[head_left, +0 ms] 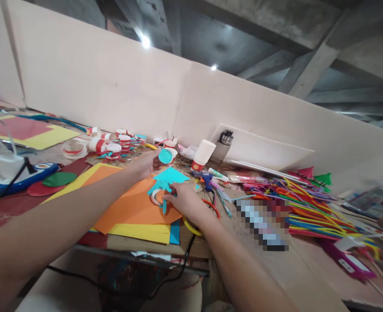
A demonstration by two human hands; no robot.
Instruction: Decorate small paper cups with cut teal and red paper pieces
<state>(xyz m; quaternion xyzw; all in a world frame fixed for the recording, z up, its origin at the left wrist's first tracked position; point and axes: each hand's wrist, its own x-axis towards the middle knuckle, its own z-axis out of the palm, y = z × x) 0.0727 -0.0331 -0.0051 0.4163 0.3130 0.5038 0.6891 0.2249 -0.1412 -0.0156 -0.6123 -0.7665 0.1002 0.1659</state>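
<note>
My left hand (148, 164) is closed on a small cut paper cup (165, 156) with a light-blue disc in it, held above the back of the paper stack. Over the orange paper (129, 208), my right hand (178, 197) has its fingers pinched on a light-blue paper strip (164, 206). Light-blue paper pieces (171, 174) lie just behind the right fingers. A white ring-shaped piece (156, 197) rests on the orange sheet beside them. Yellow sheets (145, 233) show under the orange one.
Behind stand stacked paper cups (203, 154) and a dark bottle (222, 148). A blue glue gun (207, 182) lies right of the paper. Coloured pipe cleaners (308, 208) cover the right side; cut cup pieces (113, 149) and a power strip (25, 178) are on the left.
</note>
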